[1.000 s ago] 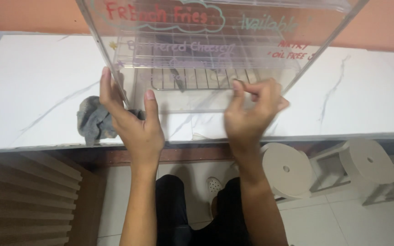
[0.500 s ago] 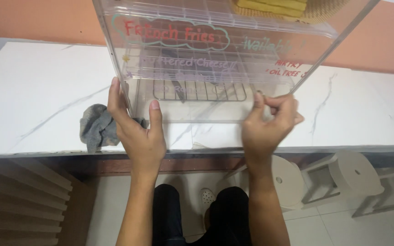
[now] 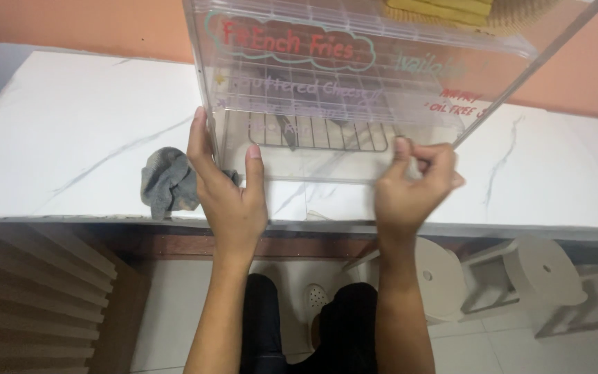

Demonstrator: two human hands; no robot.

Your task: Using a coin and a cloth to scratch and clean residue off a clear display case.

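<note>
Our left fingers (image 3: 200, 138) were spread wide and lay flat along the left front corner of the box (image 3: 327, 104), with the thumb pressed on its front wall. Our right fingers (image 3: 420, 154) were curled narrow and pinched the lower edge of the front wall near its right end. We could not tell whether they held the wall itself or a loose panel there. So the left hand (image 3: 233, 201) steadied and the right hand (image 3: 410, 190) gripped.

The box was clear plastic with coloured writing on its front. It stood on the white counter (image 3: 57, 138) near the front edge, straight before us. A wire rack (image 3: 320, 131) was inside it, low down. Something yellow (image 3: 444, 7) lay on top of the box, partly out of view.

We judged that the step in hand was to hold and set the box with both hands. Any shift of it would call for both hands to move together, because the box was wide and its walls were smooth.

A grey rag (image 3: 167, 181) lay crumpled on the counter, just beside the left hand. Below the counter, to our right, stood two pale round stools (image 3: 545, 270) on the floor.
</note>
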